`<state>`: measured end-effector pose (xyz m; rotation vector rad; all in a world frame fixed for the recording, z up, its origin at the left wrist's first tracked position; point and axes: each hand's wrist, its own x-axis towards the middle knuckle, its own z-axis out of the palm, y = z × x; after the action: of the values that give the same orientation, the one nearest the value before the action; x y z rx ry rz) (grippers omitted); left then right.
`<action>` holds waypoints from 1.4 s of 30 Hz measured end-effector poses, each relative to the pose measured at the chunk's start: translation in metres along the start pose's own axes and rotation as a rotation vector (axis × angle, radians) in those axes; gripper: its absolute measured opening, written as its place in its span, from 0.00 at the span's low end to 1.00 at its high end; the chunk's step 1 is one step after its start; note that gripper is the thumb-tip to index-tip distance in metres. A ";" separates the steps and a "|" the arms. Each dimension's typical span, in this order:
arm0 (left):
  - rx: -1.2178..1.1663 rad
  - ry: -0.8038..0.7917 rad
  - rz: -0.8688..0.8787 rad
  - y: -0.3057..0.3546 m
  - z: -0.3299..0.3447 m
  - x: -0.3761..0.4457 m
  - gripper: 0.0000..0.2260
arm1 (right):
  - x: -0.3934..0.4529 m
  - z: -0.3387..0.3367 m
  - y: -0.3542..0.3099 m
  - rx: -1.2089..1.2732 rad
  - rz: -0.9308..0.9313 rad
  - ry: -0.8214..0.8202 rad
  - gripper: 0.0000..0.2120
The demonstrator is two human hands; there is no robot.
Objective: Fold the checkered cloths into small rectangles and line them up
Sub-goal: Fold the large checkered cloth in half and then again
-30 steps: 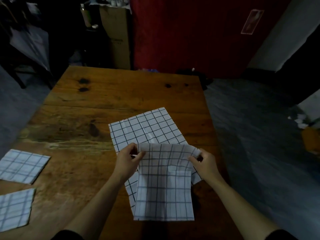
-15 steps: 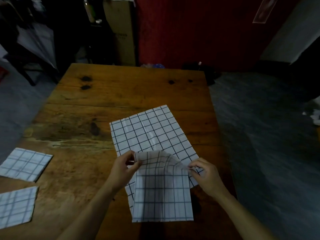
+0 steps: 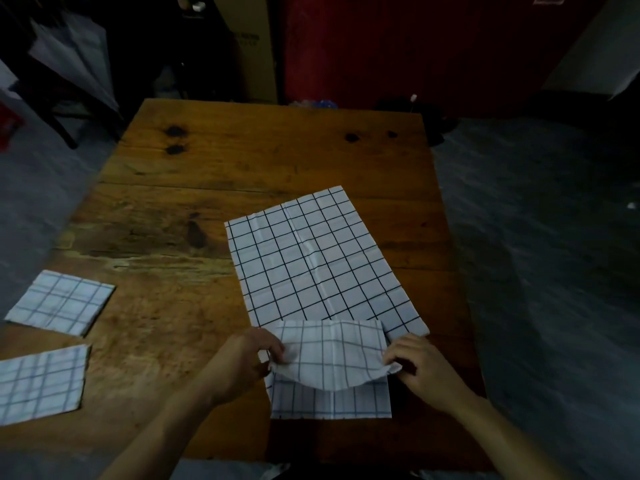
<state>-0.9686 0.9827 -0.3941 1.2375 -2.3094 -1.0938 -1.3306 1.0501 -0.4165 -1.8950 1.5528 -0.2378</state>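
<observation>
Bare hands and forearms

The left hand (image 3: 242,362) and right hand (image 3: 426,368) wear no gloves, rings or watch; both forearms, entering from the lower frame edge, are unsleeved throughout.

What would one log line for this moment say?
hands: left hand, right hand pinch cloth corners | step: folding | done: two folded cloths left on table

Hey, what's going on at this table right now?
A person is folding a checkered cloth on a wooden table. The left hand and right hand each pinch a corner of it. It lies on a larger unfolded checkered cloth. Two folded cloths lie at the table's left edge.
</observation>
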 end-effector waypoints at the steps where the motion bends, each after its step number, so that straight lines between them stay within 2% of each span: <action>1: 0.036 -0.047 -0.007 -0.001 0.001 -0.001 0.13 | 0.000 0.001 0.002 -0.021 0.002 -0.033 0.12; 3: 0.107 -0.168 -0.005 -0.005 0.005 -0.003 0.12 | 0.000 0.000 0.003 -0.058 0.015 -0.107 0.13; 6: 0.144 -0.308 -0.078 -0.007 0.006 -0.001 0.18 | 0.006 -0.002 0.002 -0.052 0.095 -0.123 0.14; 8: 0.107 -0.257 -0.146 -0.007 0.003 0.007 0.17 | 0.014 -0.003 -0.003 -0.040 0.147 -0.053 0.12; 10: 0.093 -0.131 -0.171 -0.004 0.002 0.017 0.13 | 0.025 -0.003 -0.009 0.011 0.195 0.045 0.11; 13: 0.176 -0.029 -0.191 -0.002 0.010 0.032 0.12 | 0.042 -0.002 -0.014 0.113 0.314 0.159 0.12; 18: 0.463 -0.104 -0.101 0.006 0.037 0.047 0.19 | 0.060 0.004 -0.018 0.275 0.508 0.198 0.18; 22: 0.500 -0.157 -0.095 0.011 0.057 0.041 0.20 | 0.070 0.007 -0.017 0.333 0.567 0.217 0.18; 28: 0.555 -0.192 -0.131 0.007 0.069 0.033 0.28 | 0.082 0.013 -0.013 0.398 0.638 0.243 0.15; 33: 0.556 -0.202 -0.140 0.008 0.071 0.034 0.27 | 0.081 0.005 -0.010 0.368 0.614 0.276 0.11; 37: 0.509 -0.149 -0.129 0.011 0.068 0.035 0.22 | 0.079 0.006 -0.004 0.305 0.568 0.297 0.13; 40: 0.494 -0.079 -0.165 0.014 0.059 0.040 0.22 | 0.078 0.008 -0.006 0.028 0.392 0.322 0.14; 42: 0.509 -0.078 -0.191 0.013 0.056 0.044 0.24 | 0.080 0.008 -0.014 -0.128 0.226 0.269 0.15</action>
<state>-1.0337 0.9791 -0.4251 1.6460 -2.6744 -0.6259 -1.2930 0.9798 -0.4350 -1.8194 1.9896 -0.3093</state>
